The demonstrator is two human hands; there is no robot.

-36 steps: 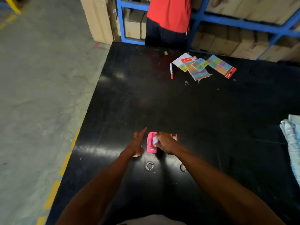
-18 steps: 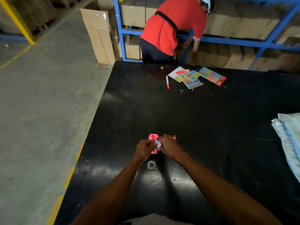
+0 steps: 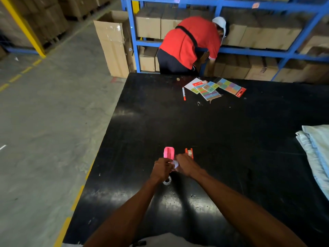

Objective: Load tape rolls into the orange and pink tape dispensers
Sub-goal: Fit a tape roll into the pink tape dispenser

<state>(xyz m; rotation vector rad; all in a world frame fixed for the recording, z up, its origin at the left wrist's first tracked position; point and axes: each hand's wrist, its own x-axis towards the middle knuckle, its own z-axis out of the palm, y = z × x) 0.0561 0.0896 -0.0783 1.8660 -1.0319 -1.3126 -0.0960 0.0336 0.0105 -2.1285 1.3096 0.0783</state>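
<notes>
Head view, table [image 3: 231, 139]: black, carrying everything.
Pink dispenser [image 3: 168, 152]: standing near the front edge, just beyond the hands.
Orange dispenser [image 3: 189, 152]: sitting just right of it, a roll seemingly seated already.
Left hand [image 3: 161, 169]: grip closing on the small white tape roll [image 3: 175, 164].
Right hand [image 3: 187, 165]: pinching the same roll from the other side.
Spare roll [image 3: 167, 180]: lying on the table under the left wrist.
Handling: roll looking light, stiff, sticky at its free end; probably best pinched by the flat sides.
</notes>
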